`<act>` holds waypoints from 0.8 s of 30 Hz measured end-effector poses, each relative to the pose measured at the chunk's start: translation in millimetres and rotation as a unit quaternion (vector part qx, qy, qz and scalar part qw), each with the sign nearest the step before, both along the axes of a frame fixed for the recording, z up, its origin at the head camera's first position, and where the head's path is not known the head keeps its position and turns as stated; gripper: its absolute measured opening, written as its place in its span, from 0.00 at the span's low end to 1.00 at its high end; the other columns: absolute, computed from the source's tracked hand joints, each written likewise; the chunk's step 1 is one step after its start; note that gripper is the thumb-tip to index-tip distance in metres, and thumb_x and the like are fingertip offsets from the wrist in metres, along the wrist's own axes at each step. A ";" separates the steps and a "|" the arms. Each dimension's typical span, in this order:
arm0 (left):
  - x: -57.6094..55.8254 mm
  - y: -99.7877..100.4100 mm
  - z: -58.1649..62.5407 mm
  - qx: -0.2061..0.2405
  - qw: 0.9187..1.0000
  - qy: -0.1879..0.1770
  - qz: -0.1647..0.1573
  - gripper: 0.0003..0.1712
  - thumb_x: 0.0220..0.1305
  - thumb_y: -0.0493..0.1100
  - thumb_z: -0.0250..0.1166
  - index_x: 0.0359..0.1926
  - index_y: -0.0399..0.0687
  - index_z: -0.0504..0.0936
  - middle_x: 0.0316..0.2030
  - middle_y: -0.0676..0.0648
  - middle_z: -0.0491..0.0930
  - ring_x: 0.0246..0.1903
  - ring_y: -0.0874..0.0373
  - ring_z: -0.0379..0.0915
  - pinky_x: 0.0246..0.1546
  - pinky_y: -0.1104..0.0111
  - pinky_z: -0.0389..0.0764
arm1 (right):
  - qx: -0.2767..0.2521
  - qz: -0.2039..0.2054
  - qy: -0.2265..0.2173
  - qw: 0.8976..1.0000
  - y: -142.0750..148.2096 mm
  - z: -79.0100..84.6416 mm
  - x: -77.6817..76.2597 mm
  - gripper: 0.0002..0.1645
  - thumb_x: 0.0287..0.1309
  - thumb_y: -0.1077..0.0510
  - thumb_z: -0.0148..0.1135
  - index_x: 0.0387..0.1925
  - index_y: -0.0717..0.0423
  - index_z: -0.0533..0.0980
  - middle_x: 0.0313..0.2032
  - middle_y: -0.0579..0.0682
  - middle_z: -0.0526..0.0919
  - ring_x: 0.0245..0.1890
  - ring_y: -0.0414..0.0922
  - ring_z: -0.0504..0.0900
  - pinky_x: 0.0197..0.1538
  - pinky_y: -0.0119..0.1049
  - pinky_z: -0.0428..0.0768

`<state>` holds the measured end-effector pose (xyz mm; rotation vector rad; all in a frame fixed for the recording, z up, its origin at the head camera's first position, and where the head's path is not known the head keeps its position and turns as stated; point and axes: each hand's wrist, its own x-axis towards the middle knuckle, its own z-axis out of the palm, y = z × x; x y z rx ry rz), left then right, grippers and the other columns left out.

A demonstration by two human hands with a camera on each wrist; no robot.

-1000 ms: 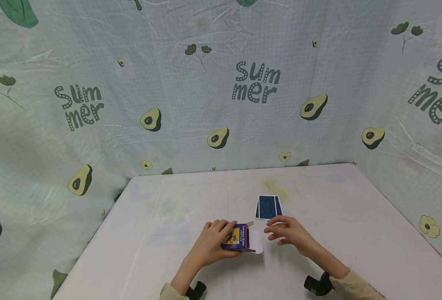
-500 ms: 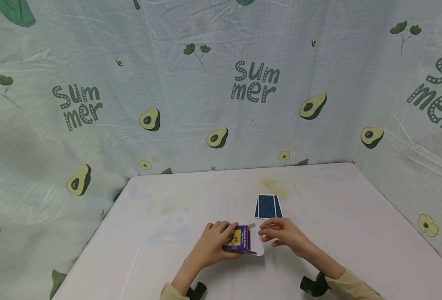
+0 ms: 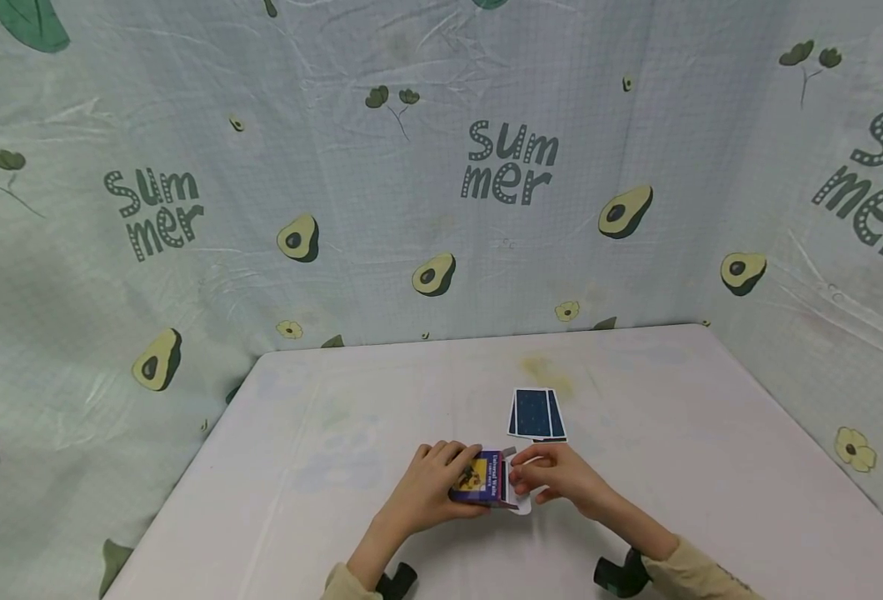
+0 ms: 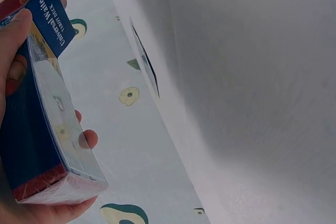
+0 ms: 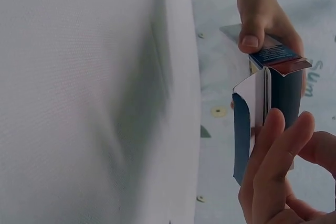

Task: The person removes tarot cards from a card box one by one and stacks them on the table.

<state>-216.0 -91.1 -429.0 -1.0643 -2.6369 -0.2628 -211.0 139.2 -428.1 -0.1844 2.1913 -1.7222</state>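
Observation:
My left hand grips a tarot deck box, purple-blue with a yellow picture. In the left wrist view, the box has a clear plastic side, and its blue flap reads "Universal Waite Tarot Deck". Its open end faces my right hand. There, in the right wrist view, a stack of dark blue cards stands out of the box beside the opened lid. My right fingers curl at these cards and appear to pinch them; part of the contact is hidden.
Blue-backed cards lie slightly fanned on the white-covered table, just beyond the right hand. A printed cloth with avocados hangs behind and at the sides. Each wrist wears a black camera, such as the right wrist camera.
My right hand has moved left from beside the box to its open end, where its fingers now meet the cards. The left hand and box have shifted slightly right.

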 end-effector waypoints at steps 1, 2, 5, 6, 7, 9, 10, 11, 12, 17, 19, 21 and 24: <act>0.0 0.0 -0.1 0.000 1.000 0.002 0.000 0.44 0.42 0.67 0.65 0.58 0.52 0.69 0.45 0.53 0.75 0.43 0.61 0.69 0.44 0.65 0.68 | 0.001 -0.002 -0.002 1.000 -0.8 0.0 -0.1 0.25 0.54 0.50 0.59 0.45 0.67 0.73 0.34 0.55 0.84 0.29 0.40 0.82 0.30 0.33 0.78; 0.1 -0.1 -0.2 0.000 1.000 0.003 -0.001 0.44 0.42 0.67 0.65 0.58 0.53 0.69 0.45 0.53 0.75 0.43 0.61 0.69 0.44 0.65 0.68 | 0.003 -0.004 -0.002 1.000 -1.7 -0.1 0.0 0.26 0.54 0.49 0.60 0.45 0.67 0.73 0.33 0.54 0.84 0.29 0.41 0.82 0.30 0.33 0.78; 0.5 -0.4 -0.2 0.002 1.000 0.006 -0.004 0.43 0.42 0.67 0.66 0.58 0.53 0.69 0.44 0.53 0.75 0.43 0.61 0.69 0.43 0.65 0.68 | 0.008 -0.009 -0.002 1.000 -4.5 -0.9 0.0 0.26 0.54 0.48 0.60 0.44 0.67 0.73 0.32 0.55 0.85 0.28 0.42 0.82 0.29 0.33 0.79; 0.5 -0.5 -0.2 0.005 1.000 0.007 -0.006 0.43 0.42 0.67 0.66 0.58 0.53 0.69 0.44 0.53 0.75 0.43 0.61 0.69 0.43 0.65 0.68 | 0.009 -0.011 -0.002 1.000 -5.4 -1.1 0.2 0.27 0.53 0.47 0.60 0.44 0.67 0.73 0.32 0.55 0.85 0.28 0.42 0.82 0.29 0.33 0.79; 0.5 -0.6 -0.2 0.007 1.000 0.007 -0.008 0.43 0.42 0.67 0.66 0.58 0.53 0.69 0.44 0.53 0.75 0.43 0.61 0.69 0.43 0.65 0.68 | 0.011 -0.013 -0.004 1.000 -6.4 -1.4 0.2 0.27 0.53 0.47 0.60 0.44 0.67 0.73 0.31 0.55 0.85 0.28 0.42 0.82 0.29 0.33 0.79; 0.6 -0.8 0.0 0.011 1.000 0.008 -0.012 0.43 0.42 0.66 0.66 0.58 0.53 0.69 0.44 0.53 0.75 0.42 0.61 0.69 0.43 0.65 0.68 | 0.016 -0.017 -0.008 1.000 -8.0 -2.3 0.1 0.28 0.53 0.46 0.60 0.44 0.67 0.73 0.31 0.55 0.85 0.27 0.42 0.82 0.28 0.33 0.79; 0.8 -0.8 0.2 0.013 1.000 0.008 -0.014 0.43 0.42 0.66 0.66 0.58 0.53 0.69 0.45 0.53 0.75 0.43 0.61 0.69 0.43 0.65 0.68 | 0.019 -0.019 -0.011 1.000 -8.8 -2.5 0.0 0.28 0.53 0.46 0.60 0.44 0.66 0.73 0.31 0.55 0.85 0.26 0.42 0.82 0.27 0.32 0.78; 0.9 -0.9 0.3 0.014 1.000 0.009 -0.016 0.43 0.42 0.66 0.66 0.58 0.53 0.69 0.45 0.53 0.75 0.43 0.61 0.69 0.43 0.65 0.68 | 0.021 -0.022 -0.015 0.999 -9.6 -2.5 0.0 0.28 0.53 0.45 0.60 0.43 0.66 0.73 0.31 0.54 0.84 0.26 0.42 0.82 0.27 0.32 0.78; 1.0 -0.9 0.4 0.014 1.000 0.010 -0.017 0.43 0.42 0.66 0.66 0.58 0.53 0.69 0.45 0.53 0.75 0.43 0.61 0.69 0.43 0.65 0.68 | 0.024 -0.024 -0.018 0.999 -10.4 -2.3 -0.1 0.28 0.53 0.45 0.60 0.43 0.66 0.73 0.31 0.54 0.84 0.25 0.41 0.82 0.26 0.31 0.78; 1.7 -0.2 1.0 0.016 0.999 0.017 -0.022 0.42 0.42 0.66 0.66 0.58 0.54 0.69 0.45 0.53 0.75 0.42 0.62 0.69 0.42 0.66 0.67 | 0.041 -0.035 -0.030 0.998 -14.3 -2.4 -0.4 0.25 0.55 0.47 0.59 0.43 0.65 0.72 0.29 0.52 0.84 0.23 0.40 0.81 0.23 0.29 0.76; 1.8 0.3 1.2 0.017 0.999 0.019 -0.024 0.42 0.42 0.66 0.66 0.58 0.54 0.69 0.44 0.53 0.75 0.42 0.62 0.69 0.42 0.66 0.67 | 0.045 -0.038 -0.032 0.998 -15.7 -2.9 -0.2 0.22 0.55 0.49 0.58 0.42 0.65 0.72 0.27 0.52 0.84 0.22 0.39 0.81 0.22 0.29 0.76; 1.9 0.5 1.3 0.018 0.999 0.021 -0.025 0.42 0.42 0.66 0.66 0.58 0.54 0.69 0.44 0.54 0.75 0.42 0.62 0.69 0.42 0.66 0.67 | 0.046 -0.039 -0.034 0.998 -16.9 -3.7 -0.1 0.21 0.55 0.51 0.58 0.41 0.64 0.71 0.26 0.51 0.84 0.21 0.39 0.81 0.22 0.29 0.76; 2.4 0.4 1.1 0.017 0.999 0.022 -0.026 0.42 0.42 0.67 0.66 0.57 0.54 0.69 0.44 0.54 0.75 0.42 0.62 0.69 0.42 0.66 0.67 | 0.047 -0.041 -0.036 0.997 -18.4 -4.9 0.2 0.19 0.55 0.52 0.58 0.40 0.64 0.71 0.25 0.50 0.84 0.20 0.38 0.80 0.22 0.28 0.75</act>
